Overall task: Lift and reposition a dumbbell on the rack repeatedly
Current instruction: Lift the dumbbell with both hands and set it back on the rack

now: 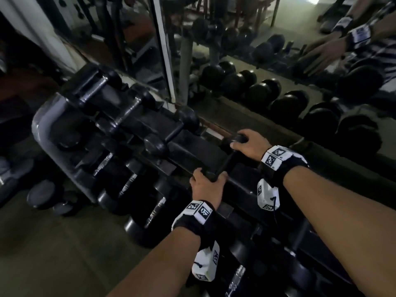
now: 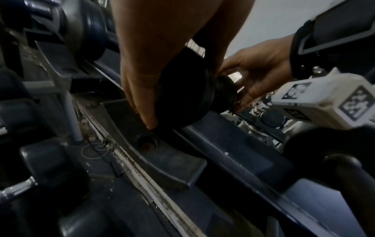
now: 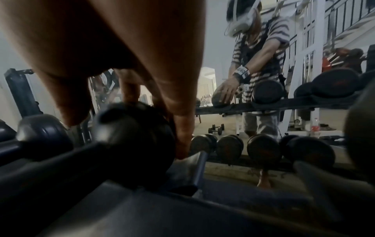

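A small black dumbbell (image 1: 225,162) lies across the top tier of the dark rack (image 1: 184,153), pointing away from me. My left hand (image 1: 209,177) grips its near head, fingers curled round the black disc (image 2: 182,96) just above an empty cradle (image 2: 162,160). My right hand (image 1: 240,140) grips the far head (image 3: 138,136) by the mirror, thumb on one side and fingers down the other. The thin handle shows between the hands. I cannot tell whether the dumbbell rests on the rack or hangs just above it.
Three bigger dumbbells (image 1: 128,108) fill the top tier to the left. Chrome-handled dumbbells (image 1: 132,189) line the lower tier below my left arm. A wall mirror (image 1: 278,71) stands right behind the rack. The grey rack end frame (image 1: 42,129) and floor (image 1: 53,254) lie left.
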`<state>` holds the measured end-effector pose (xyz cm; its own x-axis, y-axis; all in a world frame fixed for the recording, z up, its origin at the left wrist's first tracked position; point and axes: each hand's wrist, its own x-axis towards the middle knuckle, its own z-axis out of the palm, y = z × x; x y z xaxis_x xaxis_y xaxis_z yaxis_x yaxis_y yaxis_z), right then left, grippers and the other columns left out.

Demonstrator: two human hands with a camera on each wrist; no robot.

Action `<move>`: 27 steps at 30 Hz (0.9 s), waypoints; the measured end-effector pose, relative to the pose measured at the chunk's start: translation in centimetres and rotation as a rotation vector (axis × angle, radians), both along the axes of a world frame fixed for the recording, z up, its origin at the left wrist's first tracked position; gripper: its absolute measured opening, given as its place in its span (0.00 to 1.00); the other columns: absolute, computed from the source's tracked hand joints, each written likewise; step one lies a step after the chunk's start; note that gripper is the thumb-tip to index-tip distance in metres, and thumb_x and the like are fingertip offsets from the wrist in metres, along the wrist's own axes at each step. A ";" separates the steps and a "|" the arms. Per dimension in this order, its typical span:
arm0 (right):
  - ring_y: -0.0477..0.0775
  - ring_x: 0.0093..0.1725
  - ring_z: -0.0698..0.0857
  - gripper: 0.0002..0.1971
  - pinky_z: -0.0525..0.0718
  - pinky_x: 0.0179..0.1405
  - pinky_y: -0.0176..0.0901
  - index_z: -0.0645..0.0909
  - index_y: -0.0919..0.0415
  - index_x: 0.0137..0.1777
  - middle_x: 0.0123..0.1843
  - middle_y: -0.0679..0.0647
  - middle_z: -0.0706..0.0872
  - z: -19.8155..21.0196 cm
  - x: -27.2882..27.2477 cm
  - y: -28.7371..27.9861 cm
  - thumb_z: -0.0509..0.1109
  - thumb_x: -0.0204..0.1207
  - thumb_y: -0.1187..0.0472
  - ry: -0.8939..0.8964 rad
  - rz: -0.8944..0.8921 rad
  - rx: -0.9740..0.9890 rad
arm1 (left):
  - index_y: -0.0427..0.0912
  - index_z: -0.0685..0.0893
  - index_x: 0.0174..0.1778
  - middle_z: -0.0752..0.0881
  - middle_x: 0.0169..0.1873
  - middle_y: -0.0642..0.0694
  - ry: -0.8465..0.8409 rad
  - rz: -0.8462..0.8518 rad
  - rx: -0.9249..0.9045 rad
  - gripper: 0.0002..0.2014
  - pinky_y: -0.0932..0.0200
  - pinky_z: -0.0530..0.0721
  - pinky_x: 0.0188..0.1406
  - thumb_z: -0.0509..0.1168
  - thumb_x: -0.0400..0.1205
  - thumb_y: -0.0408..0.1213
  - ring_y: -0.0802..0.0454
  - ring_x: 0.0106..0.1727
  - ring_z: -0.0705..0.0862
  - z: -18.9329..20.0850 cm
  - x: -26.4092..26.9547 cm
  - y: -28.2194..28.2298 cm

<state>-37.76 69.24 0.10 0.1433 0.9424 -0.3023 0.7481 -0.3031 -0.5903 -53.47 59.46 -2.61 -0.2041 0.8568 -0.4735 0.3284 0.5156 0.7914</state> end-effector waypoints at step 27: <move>0.60 0.64 0.84 0.30 0.84 0.66 0.58 0.79 0.53 0.68 0.65 0.53 0.85 2.4 -11.0 -6.6 0.82 0.69 0.46 0.336 -0.649 0.379 | 0.53 0.77 0.72 0.83 0.66 0.45 -0.015 -0.193 0.309 0.31 0.54 0.77 0.64 0.77 0.72 0.48 0.41 0.69 0.79 6.6 -13.2 8.2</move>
<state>-48.80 62.60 2.46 0.6531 0.7500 -0.1043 0.2578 -0.3497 -0.9007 -66.68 67.68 4.03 -0.0193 0.9820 -0.1881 0.3836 0.1810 0.9056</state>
